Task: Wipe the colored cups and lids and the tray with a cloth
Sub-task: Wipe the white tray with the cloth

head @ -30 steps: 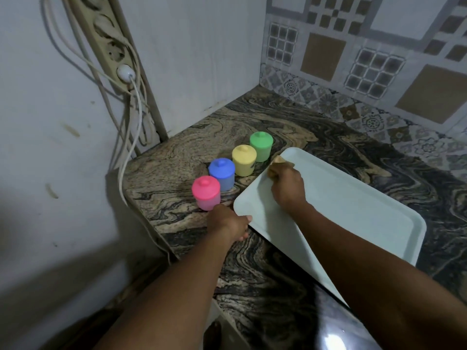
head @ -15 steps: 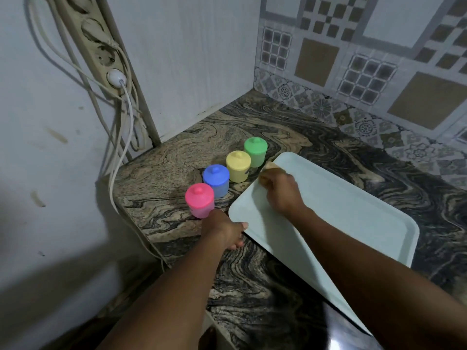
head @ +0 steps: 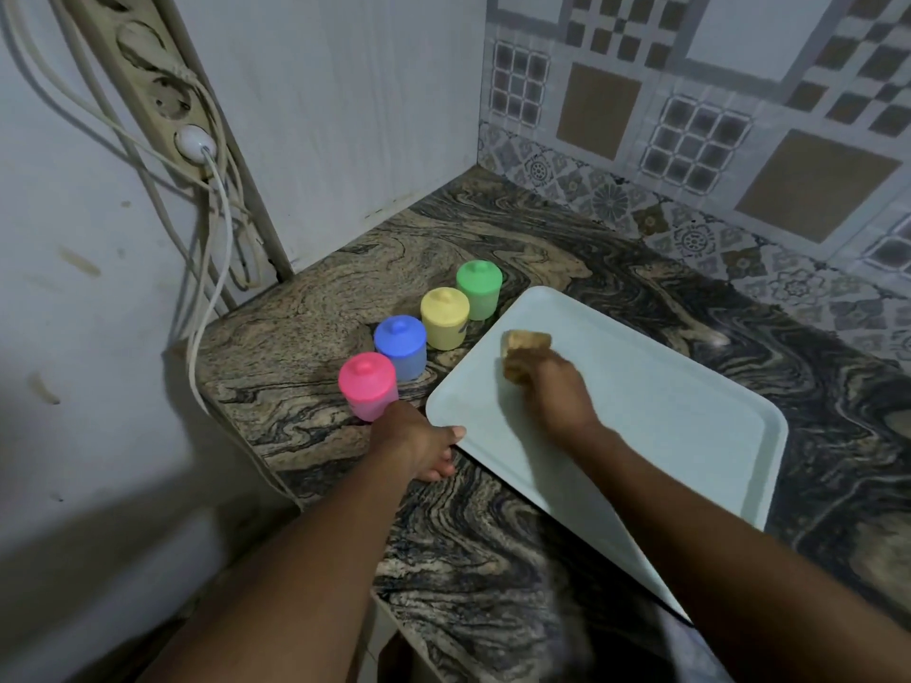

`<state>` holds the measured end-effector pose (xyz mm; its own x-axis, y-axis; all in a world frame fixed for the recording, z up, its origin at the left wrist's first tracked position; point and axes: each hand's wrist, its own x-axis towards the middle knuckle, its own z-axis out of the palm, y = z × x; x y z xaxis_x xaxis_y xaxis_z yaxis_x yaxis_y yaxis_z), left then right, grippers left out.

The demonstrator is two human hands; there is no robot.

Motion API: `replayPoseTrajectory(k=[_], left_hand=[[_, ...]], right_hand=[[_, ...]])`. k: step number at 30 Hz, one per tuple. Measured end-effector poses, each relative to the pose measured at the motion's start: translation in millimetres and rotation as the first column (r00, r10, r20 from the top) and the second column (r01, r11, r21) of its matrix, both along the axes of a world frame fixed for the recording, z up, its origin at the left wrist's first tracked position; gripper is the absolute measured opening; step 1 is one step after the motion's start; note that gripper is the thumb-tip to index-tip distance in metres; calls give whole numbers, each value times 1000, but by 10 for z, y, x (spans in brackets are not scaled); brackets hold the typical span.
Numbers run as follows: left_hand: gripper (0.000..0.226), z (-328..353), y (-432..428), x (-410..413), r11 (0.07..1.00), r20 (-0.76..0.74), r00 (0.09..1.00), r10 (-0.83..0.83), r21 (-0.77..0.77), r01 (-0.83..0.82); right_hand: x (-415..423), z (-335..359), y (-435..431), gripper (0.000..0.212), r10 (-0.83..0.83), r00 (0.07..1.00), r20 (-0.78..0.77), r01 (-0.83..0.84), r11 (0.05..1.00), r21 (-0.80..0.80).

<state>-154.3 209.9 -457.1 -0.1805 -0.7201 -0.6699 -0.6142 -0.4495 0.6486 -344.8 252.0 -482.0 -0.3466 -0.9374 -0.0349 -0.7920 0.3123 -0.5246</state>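
A pale tray (head: 690,411) lies on the marbled counter. My right hand (head: 557,391) grips a tan cloth (head: 525,350) and presses it on the tray's left part; the hand is blurred. At the tray's near-left corner my left hand (head: 419,443) holds the rim, thumb on top. Left of the tray stand lidded cups in a diagonal row: pink (head: 368,384) nearest, then blue (head: 400,347), yellow (head: 444,317) and green (head: 479,289) farthest.
A power strip (head: 162,91) with a white plug and dangling cables hangs on the wall at the left. A white panel and patterned tiles close the counter's back corner. The counter edge (head: 305,500) drops off at the near left.
My right hand has slid the cloth from the tray's far-left corner inward over the tray. My left hand stays at the near-left corner.
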Motion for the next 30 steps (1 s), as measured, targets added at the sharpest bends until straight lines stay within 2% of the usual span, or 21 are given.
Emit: replayPoseTrajectory(k=[3, 5, 7, 9, 11, 13, 14, 15, 18, 19, 21, 23, 25, 27, 28, 30], left_hand=[[36, 31, 35, 6, 1000, -19, 1000, 9, -9, -9], [36, 28, 49, 6, 999, 3, 1000, 8, -40, -8], [37, 34, 56, -3, 997, 56, 998, -27, -76, 31], [45, 34, 74, -13, 967, 230, 963, -139, -176, 182], [58, 10, 133, -8, 853, 433, 883, -180, -378, 359], [73, -31, 247, -14, 640, 555, 801, -224, -536, 550], [78, -55, 306, -29, 534, 596, 751, -285, -552, 641], [81, -89, 351, -46, 485, 609, 715, -344, -536, 691], [82, -174, 383, -112, 485, 647, 637, -419, -433, 759], [81, -189, 378, -118, 472, 669, 615, -418, -419, 776], [81, -190, 378, -131, 461, 694, 588, -415, -397, 794], [81, -192, 379, -135, 462, 711, 575, -404, -385, 799], [80, -191, 382, -131, 449, 727, 562, -394, -381, 808], [79, -192, 385, -135, 462, 723, 558, -408, -363, 809], [79, -182, 380, -136, 476, 718, 556, -418, -349, 808], [79, -164, 370, -150, 483, 722, 544, -427, -326, 812]], right_hand=[[325, 104, 758, 12, 225, 970, 91, -213, 969, -123], [205, 211, 1110, 23, 281, 943, 177, -263, 957, -121], [-195, 280, 1143, 39, 168, 973, 155, -146, 979, -143], [-681, 340, 991, 44, -123, 990, 71, 134, 974, -182], [-936, 308, 809, 28, -302, 951, 67, 309, 935, -175], [-845, 147, 761, 15, -353, 932, 87, 360, 929, -81], [-715, 44, 808, 20, -360, 927, 103, 365, 931, -30], [-557, -38, 894, 26, -344, 935, 91, 347, 938, -23], [-166, -185, 1291, 42, -146, 989, -31, 145, 989, -36], [-58, -187, 1440, 43, -55, 998, 10, 55, 997, -60], [105, -116, 1750, 26, 107, 982, 153, -95, 992, -85], [-71, -47, 1941, 18, 160, 967, 196, -137, 982, -130], [-562, 70, 1893, 23, -72, 994, 88, 89, 974, -209], [-1040, 177, 1713, 27, -378, 904, 200, 413, 893, -179], [-1172, 193, 1641, 31, -423, 886, 189, 453, 876, -166], [-1212, 139, 1601, 30, -374, 926, -56, 363, 921, -143]])
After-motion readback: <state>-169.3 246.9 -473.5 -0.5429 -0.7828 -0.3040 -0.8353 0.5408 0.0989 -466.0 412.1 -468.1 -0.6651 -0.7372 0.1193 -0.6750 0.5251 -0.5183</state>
